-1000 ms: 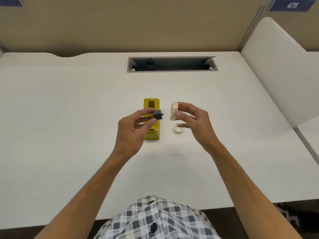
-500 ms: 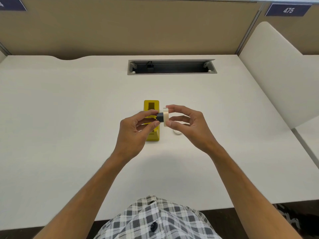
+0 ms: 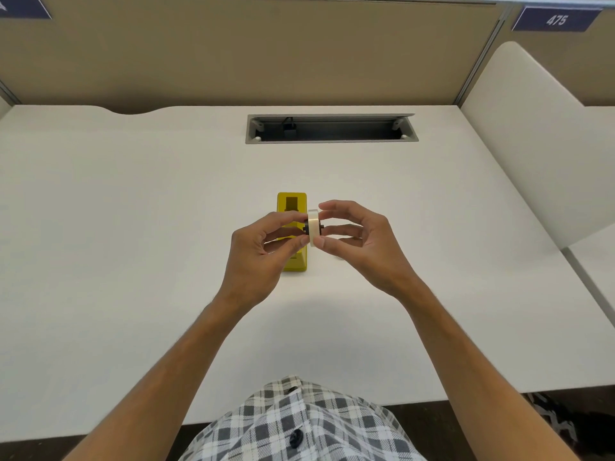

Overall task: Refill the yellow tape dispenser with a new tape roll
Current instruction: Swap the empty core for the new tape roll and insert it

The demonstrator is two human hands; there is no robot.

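The yellow tape dispenser lies on the white desk, its open slot facing up, partly hidden behind my left hand. Above it I hold a pale tape roll on edge, with the black spool pushed through its hole so a dark end shows on each side. My left hand pinches the spool's left end between thumb and fingers. My right hand grips the roll's rim between thumb and forefinger. The empty tape ring seen earlier is hidden behind my right hand.
A grey cable slot is set into the desk at the back centre. A tan partition wall runs behind the desk. A white side panel rises at the right, with a blue sign reading 475 above it.
My hands came together above the dispenser. The spool, held apart from the roll a second ago, now passes through the roll's centre hole.
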